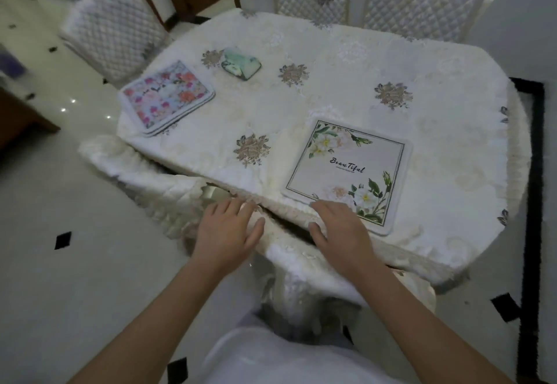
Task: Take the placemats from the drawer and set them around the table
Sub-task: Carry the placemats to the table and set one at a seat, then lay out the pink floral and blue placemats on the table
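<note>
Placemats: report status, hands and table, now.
Both hands flat, holding nothing: left hand on tablecloth edge, right hand at white floral placemat. Pink floral stack far left. Phone beside it.

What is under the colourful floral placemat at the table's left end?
Edges of more mats show beneath the colourful floral placemat, so it tops a small stack lying on the tablecloth. Their patterns and exact count are covered.
</note>
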A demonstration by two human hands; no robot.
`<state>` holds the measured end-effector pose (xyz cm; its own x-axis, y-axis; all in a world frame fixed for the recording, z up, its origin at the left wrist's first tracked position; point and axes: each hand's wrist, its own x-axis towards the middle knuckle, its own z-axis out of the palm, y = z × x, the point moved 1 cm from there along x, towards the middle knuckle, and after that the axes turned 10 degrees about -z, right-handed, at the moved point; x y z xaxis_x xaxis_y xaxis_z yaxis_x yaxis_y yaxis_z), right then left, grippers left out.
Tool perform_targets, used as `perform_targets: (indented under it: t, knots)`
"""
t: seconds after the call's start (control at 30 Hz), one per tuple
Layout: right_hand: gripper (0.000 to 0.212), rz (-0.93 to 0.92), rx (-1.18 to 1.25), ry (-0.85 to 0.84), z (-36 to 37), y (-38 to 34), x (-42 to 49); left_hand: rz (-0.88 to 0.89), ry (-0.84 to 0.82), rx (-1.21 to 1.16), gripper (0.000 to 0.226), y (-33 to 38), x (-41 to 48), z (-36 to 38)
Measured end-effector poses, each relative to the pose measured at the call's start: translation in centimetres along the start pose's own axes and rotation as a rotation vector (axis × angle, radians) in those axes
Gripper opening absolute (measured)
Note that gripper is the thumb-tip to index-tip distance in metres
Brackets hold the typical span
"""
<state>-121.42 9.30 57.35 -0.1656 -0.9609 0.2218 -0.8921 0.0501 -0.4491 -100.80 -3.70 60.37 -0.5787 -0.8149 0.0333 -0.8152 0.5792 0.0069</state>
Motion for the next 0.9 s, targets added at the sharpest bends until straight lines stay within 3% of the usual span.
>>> perform_targets:
  t: [0.2, 0.4, 0.57, 0.67, 0.77, 0.9]
  knots:
    - [0.044, -0.306, -0.015, -0.069, 2.5, -10.0, 3.9, -0.224, 0.152, -0.006, 0.042, -6.9, -6.8, -2.6]
    - [0.04, -0.509, -0.053, -0.159, 9.1, -20.7, 4.5, -0.492, 0.195, -0.034, 0.048, -16.7, -16.6, -0.7]
    - [0.044, -0.582, -0.093, -0.285, 16.6, -29.2, 2.4, -0.615, 0.227, -0.08, 0.044, -25.2, -26.0, 1.5]
    - [0.044, -0.584, -0.08, -0.332, 20.1, -32.5, 0.9, -0.627, 0.157, -0.071, 0.045, -29.2, -29.6, 3.4]
    - [0.042, -0.531, -0.058, -0.352, 21.9, -34.6, 0.4, -0.628, 0.098, -0.088, 0.047, -32.2, -30.9, 4.3]
    - [0.044, -0.498, -0.076, -0.371, 23.1, -36.1, 2.1, -0.622, 0.137, -0.122, 0.047, -35.1, -29.2, 4.5]
